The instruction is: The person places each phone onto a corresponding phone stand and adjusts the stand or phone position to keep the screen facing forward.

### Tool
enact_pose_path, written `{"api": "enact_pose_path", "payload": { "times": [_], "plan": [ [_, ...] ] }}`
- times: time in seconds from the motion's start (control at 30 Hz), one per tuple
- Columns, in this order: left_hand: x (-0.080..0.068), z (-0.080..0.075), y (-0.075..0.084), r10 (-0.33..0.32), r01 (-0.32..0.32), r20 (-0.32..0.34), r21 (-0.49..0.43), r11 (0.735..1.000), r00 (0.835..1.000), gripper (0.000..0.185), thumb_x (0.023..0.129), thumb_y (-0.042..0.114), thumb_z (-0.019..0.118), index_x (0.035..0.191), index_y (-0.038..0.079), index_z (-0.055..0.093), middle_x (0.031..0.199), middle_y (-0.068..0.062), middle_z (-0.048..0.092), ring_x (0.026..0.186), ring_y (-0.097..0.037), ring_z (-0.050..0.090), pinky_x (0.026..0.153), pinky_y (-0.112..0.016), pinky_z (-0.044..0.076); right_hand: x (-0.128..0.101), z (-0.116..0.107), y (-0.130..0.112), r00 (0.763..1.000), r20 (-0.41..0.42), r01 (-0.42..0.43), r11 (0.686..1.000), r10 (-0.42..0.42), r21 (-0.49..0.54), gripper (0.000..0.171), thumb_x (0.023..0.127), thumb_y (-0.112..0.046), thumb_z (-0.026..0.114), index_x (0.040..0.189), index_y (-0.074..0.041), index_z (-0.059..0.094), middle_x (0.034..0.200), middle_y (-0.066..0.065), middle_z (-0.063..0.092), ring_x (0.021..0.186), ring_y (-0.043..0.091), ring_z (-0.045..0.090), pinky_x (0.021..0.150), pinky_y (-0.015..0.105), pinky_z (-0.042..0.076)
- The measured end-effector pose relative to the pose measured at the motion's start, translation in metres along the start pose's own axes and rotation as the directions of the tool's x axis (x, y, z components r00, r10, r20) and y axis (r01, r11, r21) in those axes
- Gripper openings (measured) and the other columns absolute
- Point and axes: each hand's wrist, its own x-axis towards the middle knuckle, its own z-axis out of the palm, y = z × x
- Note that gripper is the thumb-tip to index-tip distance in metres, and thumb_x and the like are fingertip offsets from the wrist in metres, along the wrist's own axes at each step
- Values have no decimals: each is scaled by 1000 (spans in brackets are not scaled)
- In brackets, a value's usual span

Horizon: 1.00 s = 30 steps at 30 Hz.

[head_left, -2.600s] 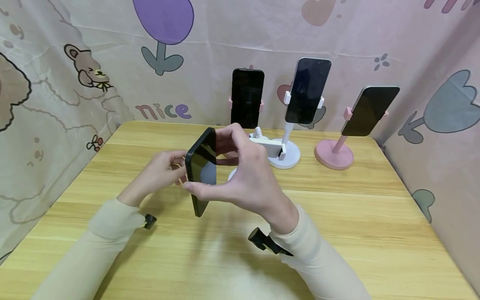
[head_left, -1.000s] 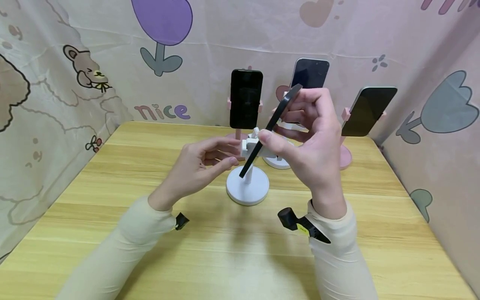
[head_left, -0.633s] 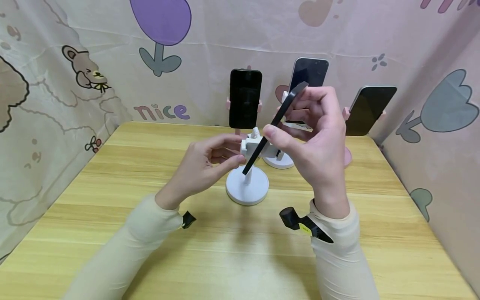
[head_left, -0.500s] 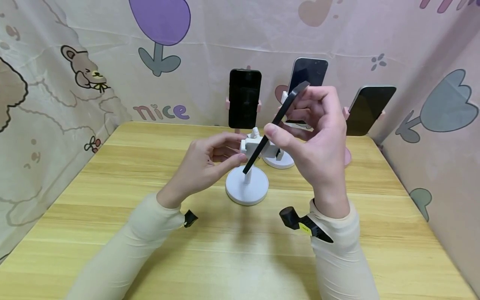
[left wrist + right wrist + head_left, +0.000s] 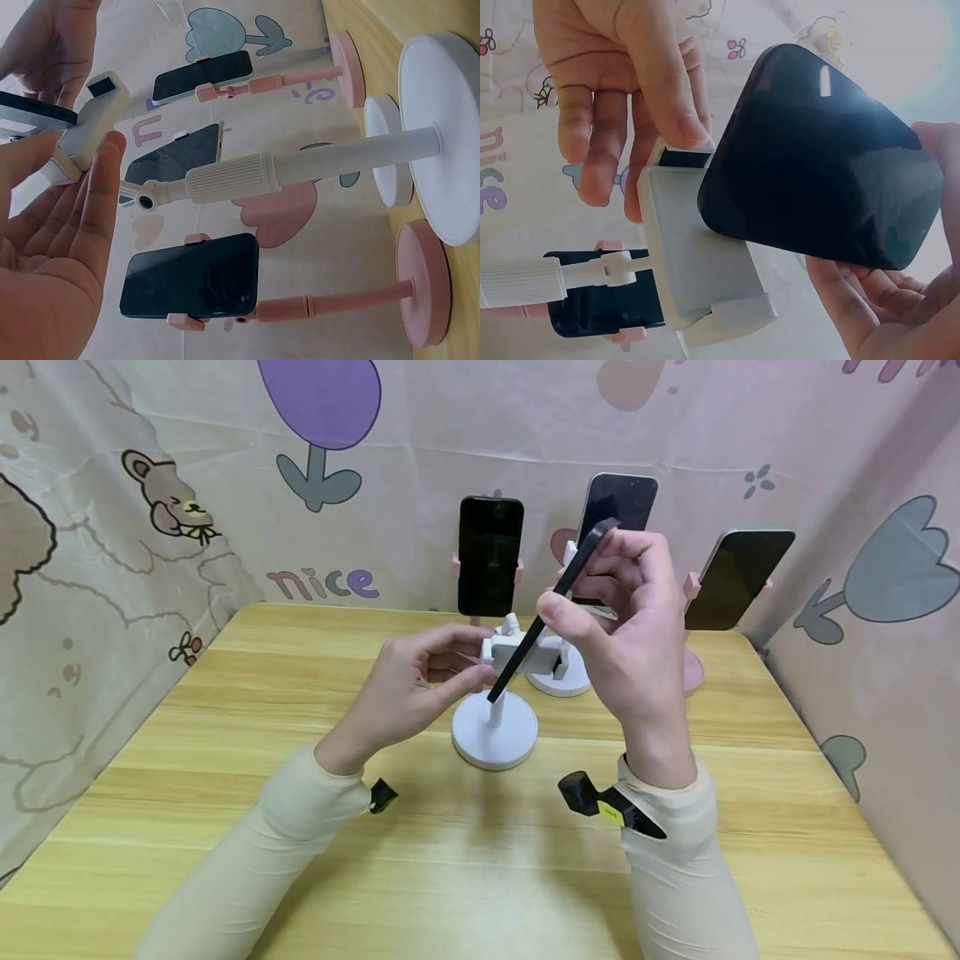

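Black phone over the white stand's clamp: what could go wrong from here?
1. The right hand holds the black phone only by its edges, tilted; it could slip.
2. The left hand touches only the clamp end; the white stand may tip.
3. Three mounted phones stand close behind; one, the white-stand phone, could get knocked.

Person is wearing long cream knit sleeves w/ ribbed cuffs ending just behind both bare hands. Small black wrist camera (image 5: 604, 803) w/ yellow label is sticking out below right cuff; smaller black one (image 5: 382, 795) below left.
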Motion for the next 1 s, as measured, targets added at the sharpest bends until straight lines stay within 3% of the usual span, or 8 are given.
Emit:
{"api": "enact_pose_path", "payload": {
  "times": [0.17,0.4,0.67,1.0],
  "plan": [
    [1,1,0,8,-8,9,-9,1000,1000,34,95,1,80,128,0,72,105,-11,82,91,-15,81,83,-31,68,0,0,4,1000,-1,-5,1000,5,-6,49,83,-13,81,125,-17,57,127,7,77,97,24,70,89,25,61],
    [1,2,-2,9,-9,14,-15,1000,1000,34,95,1,80,128,-1,72,105,-11,82,91,-15,81,82,-31,68,0,3,8,999,-33,-26,999,27,40,55,80,-12,82,128,-17,56,124,9,76,100,22,72,92,26,62],
    [1,3,-3,15,-15,10,-16,1000,1000,33,95,1,80,127,-1,72,103,-11,82,89,-15,81,79,-32,68,1,7,14,997,-68,45,996,-40,73,51,82,-16,82,124,-21,54,102,8,67,85,22,60,71,25,54],
    [1,2,-5,20,-20,7,-20,1000,1000,34,95,-1,79,128,-2,71,99,-11,83,88,-16,81,77,-31,68,4,12,12,975,-196,136,974,-100,180,54,77,-15,83,122,-9,52,105,13,65,94,27,64,78,28,61]
  ]
}}
